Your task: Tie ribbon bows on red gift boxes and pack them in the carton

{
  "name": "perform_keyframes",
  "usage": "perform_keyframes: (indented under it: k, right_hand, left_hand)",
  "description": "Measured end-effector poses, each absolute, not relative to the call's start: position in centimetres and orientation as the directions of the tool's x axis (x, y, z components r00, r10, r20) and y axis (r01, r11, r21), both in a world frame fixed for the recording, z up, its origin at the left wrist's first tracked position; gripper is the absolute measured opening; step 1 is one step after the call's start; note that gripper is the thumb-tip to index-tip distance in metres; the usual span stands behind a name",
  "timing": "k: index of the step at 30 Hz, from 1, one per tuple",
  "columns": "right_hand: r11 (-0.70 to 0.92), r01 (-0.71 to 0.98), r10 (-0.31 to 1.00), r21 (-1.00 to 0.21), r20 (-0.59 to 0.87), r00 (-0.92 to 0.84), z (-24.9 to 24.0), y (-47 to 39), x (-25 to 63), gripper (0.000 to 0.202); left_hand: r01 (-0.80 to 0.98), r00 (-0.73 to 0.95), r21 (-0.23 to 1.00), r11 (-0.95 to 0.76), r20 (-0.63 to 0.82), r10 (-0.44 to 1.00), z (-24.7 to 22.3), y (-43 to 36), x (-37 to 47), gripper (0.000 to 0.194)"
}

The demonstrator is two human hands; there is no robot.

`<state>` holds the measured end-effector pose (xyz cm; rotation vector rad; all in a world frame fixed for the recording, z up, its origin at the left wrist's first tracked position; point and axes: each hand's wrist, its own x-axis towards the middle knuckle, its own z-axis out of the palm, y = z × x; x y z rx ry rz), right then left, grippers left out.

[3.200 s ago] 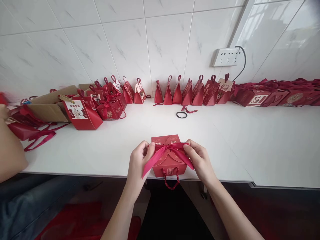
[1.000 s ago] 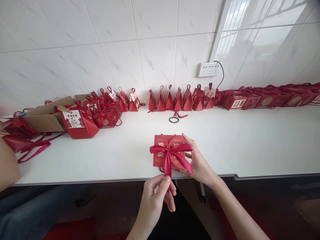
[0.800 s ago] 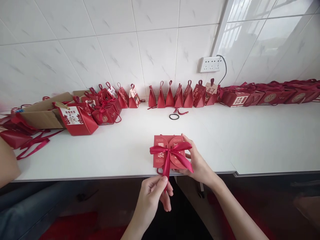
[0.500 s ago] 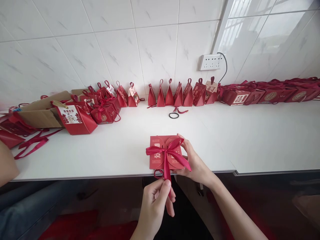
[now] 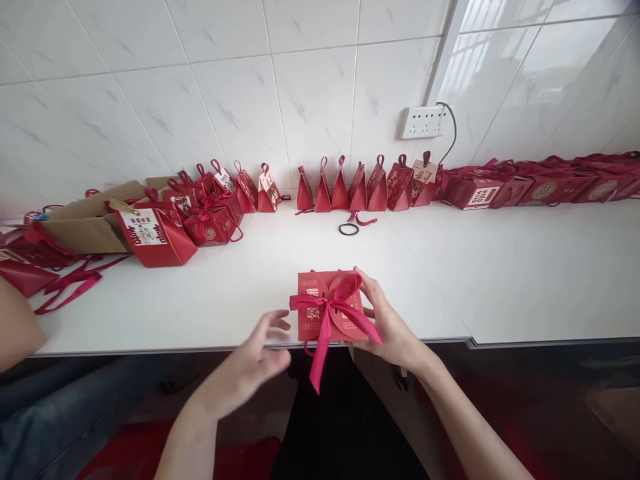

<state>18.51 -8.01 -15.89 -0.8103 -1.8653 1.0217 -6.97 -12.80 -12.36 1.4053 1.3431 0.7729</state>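
Ribbon bow [image 5: 327,303] on that red gift box [image 5: 309,328] looks tied but kinda lopsided, so I'd guess the step in hand is tidying it. Tip: brace the box from its right side, pinch right at the knot, then tease the loops out bit by bit. Yanking one tail could shrink its loop or undo the whole thing, and squeezing too hard might dent the card. Front tail looks longer than the right one, so I'd even those up gently and smooth out any twists.

As for where stuff is: hands are apart. Right hand [image 5: 393,331] is clamped on the box's right side; left hand [image 5: 257,353] is open just left of it, a bit blurry, not touching. Box is between them at the counter [image 5: 225,287]'s front edge, can't tell if it's resting or lifted.
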Motion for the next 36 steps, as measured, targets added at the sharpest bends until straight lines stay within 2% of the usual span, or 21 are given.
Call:
perform_keyframes:
  k: [3, 5, 7, 10, 12, 13, 15, 17, 21, 26, 33, 36]
  right_hand:
    - [0.475, 0.133, 0.813, -0.87, 0.376, -0.445, -15.9, -8.0, 18.2, 0.096]
    - [0.491, 0.128, 0.805, -0.862, 0.393, -0.444, -16.0, -8.0, 18.0, 0.096]
    - [0.489, 0.128, 0.805, -0.863, 0.39, -0.447, -16.1, -8.3, 17.9, 0.095]
    - [0.406, 0.131, 0.837, -0.905, 0.31, -0.451, -15.8, -9.3, 18.7, 0.099]
    - [0.315, 0.091, 0.866, -0.945, 0.246, -0.436, -15.4, -10.4, 19.7, 0.102]
    - [0.273, 0.063, 0.88, -0.96, 0.223, -0.42, -15.1, -10.9, 20.1, 0.096]
    - [0.217, 0.034, 0.911, -0.976, 0.19, -0.367, -14.5, -11.7, 20.5, 0.072]
    - [0.16, 0.067, 0.947, -0.985, 0.134, -0.293, -13.9, -12.1, 20.3, 0.053]
    - [0.01, 0.1, 0.978, -0.995, -0.011, -0.21, -13.4, -11.9, 18.9, 0.042]
    - [0.044, 0.081, 0.98, -0.996, 0.028, -0.197, -13.6, -12.7, 18.5, 0.04]
    - [0.073, 0.015, 0.965, -0.997, 0.067, -0.252, -14.2, -13.9, 18.6, 0.038]
    - [0.09, 0.073, 0.944, -0.993, 0.062, -0.324, -14.4, -13.7, 19.3, 0.038]
  left_hand:
    - [0.33, 0.015, 0.944, 0.019, -0.025, 1.0, -11.1, -11.4, -6.7, 0.068]
    - [0.319, 0.002, 0.946, -0.058, 0.061, 0.998, -10.3, -11.0, -4.4, 0.078]
    - [0.291, 0.027, 0.956, -0.035, 0.029, 0.999, -9.6, -10.8, -1.9, 0.083]
    - [0.235, 0.018, 0.97, 0.057, -0.063, 0.998, -9.2, -10.7, 0.5, 0.072]
    - [0.204, -0.002, 0.977, 0.059, -0.06, 0.998, -9.2, -10.7, 0.9, 0.064]
    - [0.192, -0.008, 0.98, 0.052, -0.051, 0.999, -9.3, -10.7, 0.9, 0.062]
    - [0.175, -0.003, 0.983, 0.045, -0.045, 0.999, -9.5, -10.7, 0.9, 0.061]
    - [0.163, -0.018, 0.986, 0.033, -0.031, 0.999, -9.6, -10.9, 1.0, 0.062]
    - [0.139, -0.146, 0.99, 0.002, 0.019, 0.989, -9.9, -11.3, 2.1, 0.06]
    - [0.165, -0.212, 0.986, 0.011, 0.025, 0.977, -9.9, -11.4, 2.7, 0.053]
    - [0.18, -0.158, 0.982, 0.051, -0.022, 0.987, -9.5, -11.3, 2.1, 0.054]
    - [0.206, -0.156, 0.978, 0.037, -0.005, 0.988, -9.8, -11.2, 2.0, 0.055]
